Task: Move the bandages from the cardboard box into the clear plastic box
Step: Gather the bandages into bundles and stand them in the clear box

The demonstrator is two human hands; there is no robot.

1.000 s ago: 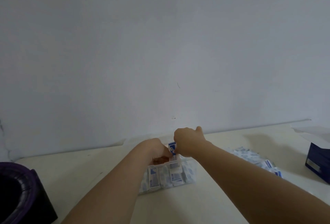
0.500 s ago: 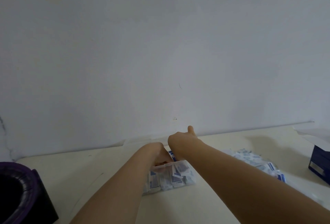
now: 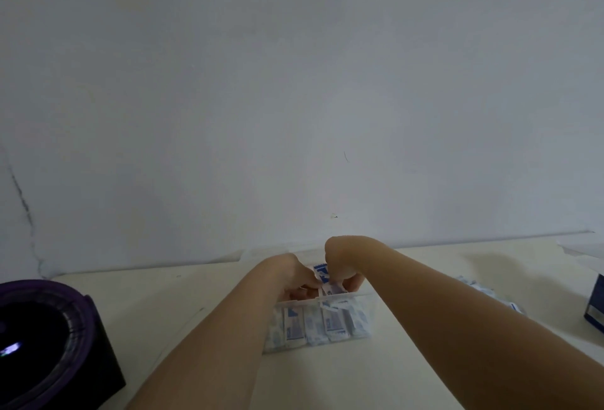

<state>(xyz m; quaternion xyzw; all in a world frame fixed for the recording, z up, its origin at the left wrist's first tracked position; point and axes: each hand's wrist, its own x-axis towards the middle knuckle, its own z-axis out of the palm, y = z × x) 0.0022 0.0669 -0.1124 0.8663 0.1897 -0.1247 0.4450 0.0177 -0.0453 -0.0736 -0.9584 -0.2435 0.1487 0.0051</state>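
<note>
Several white, blue-printed bandages [image 3: 332, 324] stand inside the clear plastic box [image 3: 362, 295].

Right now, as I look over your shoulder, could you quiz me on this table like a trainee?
1. True or false: the clear plastic box holds no bandages.
2. The loose pile of bandages lies: A) left of the box, B) right of it, C) inside it.
3. Fill in: the left hand and right hand meet at a blue-printed bandage above the ____.
Key: 1 false; 2 B; 3 clear plastic box.
</note>
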